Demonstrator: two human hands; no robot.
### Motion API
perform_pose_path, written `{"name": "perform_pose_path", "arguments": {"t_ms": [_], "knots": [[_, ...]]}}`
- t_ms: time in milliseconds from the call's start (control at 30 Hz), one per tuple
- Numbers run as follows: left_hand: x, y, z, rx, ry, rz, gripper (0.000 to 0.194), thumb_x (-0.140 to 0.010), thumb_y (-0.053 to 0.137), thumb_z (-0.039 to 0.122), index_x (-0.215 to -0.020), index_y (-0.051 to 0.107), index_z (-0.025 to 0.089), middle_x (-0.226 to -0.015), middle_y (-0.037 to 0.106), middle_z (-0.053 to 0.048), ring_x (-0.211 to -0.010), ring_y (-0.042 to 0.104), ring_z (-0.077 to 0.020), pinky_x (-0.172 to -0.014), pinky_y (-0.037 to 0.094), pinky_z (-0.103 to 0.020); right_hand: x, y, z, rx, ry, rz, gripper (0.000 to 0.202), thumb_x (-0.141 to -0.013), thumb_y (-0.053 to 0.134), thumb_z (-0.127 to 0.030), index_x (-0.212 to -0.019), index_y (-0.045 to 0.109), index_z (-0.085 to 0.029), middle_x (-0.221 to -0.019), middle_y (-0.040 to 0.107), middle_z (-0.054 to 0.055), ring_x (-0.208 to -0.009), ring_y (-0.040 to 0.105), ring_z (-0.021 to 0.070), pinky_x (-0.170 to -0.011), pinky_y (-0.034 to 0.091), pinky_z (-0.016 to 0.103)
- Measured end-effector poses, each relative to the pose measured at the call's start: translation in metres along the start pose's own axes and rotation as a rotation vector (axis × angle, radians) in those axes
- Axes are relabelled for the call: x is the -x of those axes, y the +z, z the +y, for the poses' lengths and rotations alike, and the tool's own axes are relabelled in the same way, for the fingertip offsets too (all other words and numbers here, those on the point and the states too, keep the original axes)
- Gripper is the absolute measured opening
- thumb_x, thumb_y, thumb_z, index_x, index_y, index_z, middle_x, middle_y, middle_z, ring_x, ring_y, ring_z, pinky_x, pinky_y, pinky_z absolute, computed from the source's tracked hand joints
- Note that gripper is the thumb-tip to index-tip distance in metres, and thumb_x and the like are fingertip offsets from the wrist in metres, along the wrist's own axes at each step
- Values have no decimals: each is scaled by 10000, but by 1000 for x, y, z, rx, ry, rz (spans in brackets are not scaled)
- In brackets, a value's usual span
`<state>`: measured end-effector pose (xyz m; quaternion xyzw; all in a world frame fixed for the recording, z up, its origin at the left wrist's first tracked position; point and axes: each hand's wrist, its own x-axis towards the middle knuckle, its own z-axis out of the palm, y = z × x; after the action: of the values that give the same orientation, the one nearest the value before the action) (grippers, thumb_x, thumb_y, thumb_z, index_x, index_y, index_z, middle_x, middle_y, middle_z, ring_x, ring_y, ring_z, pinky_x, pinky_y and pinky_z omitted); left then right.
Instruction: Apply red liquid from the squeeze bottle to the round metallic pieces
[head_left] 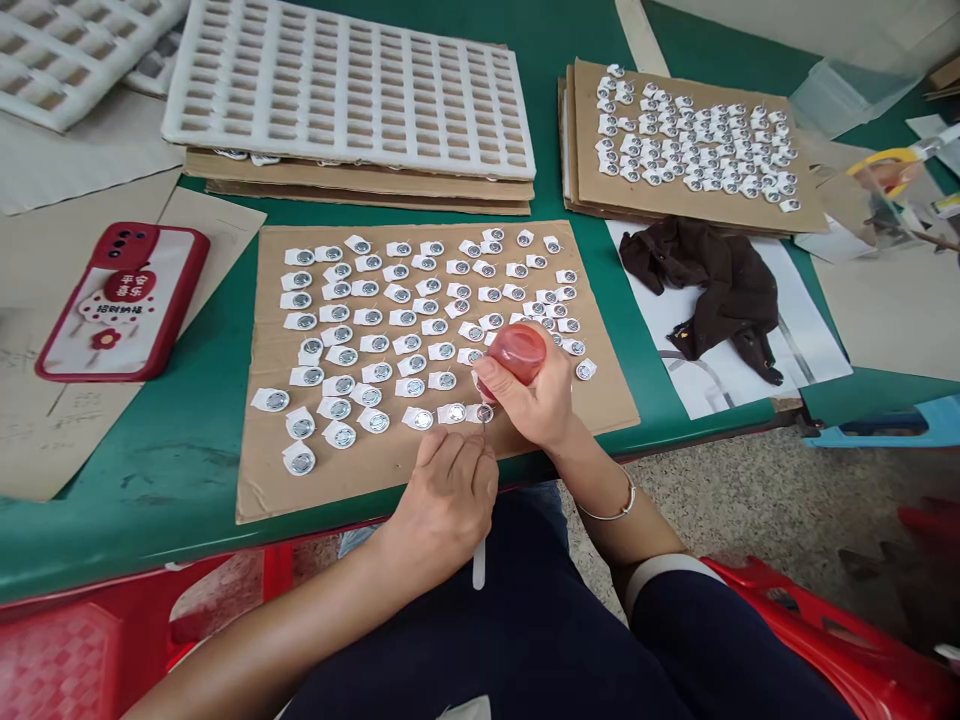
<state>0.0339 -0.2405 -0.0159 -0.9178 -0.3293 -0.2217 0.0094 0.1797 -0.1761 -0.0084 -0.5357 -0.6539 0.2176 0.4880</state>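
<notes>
My right hand (538, 390) is wrapped round a soft red squeeze bottle (519, 350), tipped downward with its lower end hidden by my fingers. Just below it lies a small round silver-patterned piece with a white tab (484, 412), at the end of the front row. My left hand (450, 490) is closed on a slim metal tool (479, 566). The tool's flat rounded end sticks out below the hand, and its thin tip reaches that same piece. Many similar pieces are laid in rough rows on a cardboard sheet (390, 470) in front of me.
Behind the sheet stands a white foam grid tray (352, 90) on stacked cardboard. More pieces cover another cardboard stack (592, 190) at the back right. A phone in a red case (124, 302) lies left; a dark cloth (709, 285) and yellow-handled scissors (889, 170) lie right.
</notes>
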Motion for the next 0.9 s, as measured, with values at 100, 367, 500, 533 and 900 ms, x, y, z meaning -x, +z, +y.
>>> {"name": "perform_pose_path", "arguments": {"t_ms": [100, 367, 500, 533, 900], "knots": [[-1, -1, -1, -3, 8, -6, 40, -764, 552, 47, -747, 584, 63, -751, 606, -129, -714, 515, -219, -686, 445, -398, 0, -1, 1, 6, -6, 25, 209, -727, 658, -312, -845, 521, -208, -724, 631, -16, -634, 587, 126, -617, 502, 284], [-3, -2, -2, 42, -33, -5, 106, -776, 527, 33, -694, 539, 99, -730, 597, -99, -686, 503, -191, -655, 435, -364, 1, -3, 1, 21, -6, 20, 207, -732, 651, -323, -847, 529, -203, -733, 637, -13, -653, 590, 122, -635, 496, 280], [-4, -1, -3, 56, -37, -16, 113, -791, 504, 41, -707, 527, 113, -739, 595, -96, -698, 507, -194, -665, 431, -369, 1, -4, 0, 39, -2, 15, 209, -732, 649, -333, -842, 528, -203, -711, 623, -22, -626, 573, 114, -612, 489, 271], [-4, -1, -3, 57, -33, -22, 108, -794, 495, 41, -722, 529, 114, -755, 596, -100, -715, 512, -199, -679, 432, -377, 1, -5, 0, 42, 0, 14, 212, -730, 651, -338, -837, 528, -203, -707, 620, -23, -622, 570, 112, -610, 488, 269], [-17, -21, -24, 343, -86, -183, 173, -764, 436, 34, -648, 476, 156, -648, 514, -41, -638, 488, -171, -652, 408, -356, 0, -8, -3, -7, 40, 25, 294, -690, 671, -434, -819, 531, -210, -679, 581, -26, -614, 553, 120, -603, 499, 287]]}}
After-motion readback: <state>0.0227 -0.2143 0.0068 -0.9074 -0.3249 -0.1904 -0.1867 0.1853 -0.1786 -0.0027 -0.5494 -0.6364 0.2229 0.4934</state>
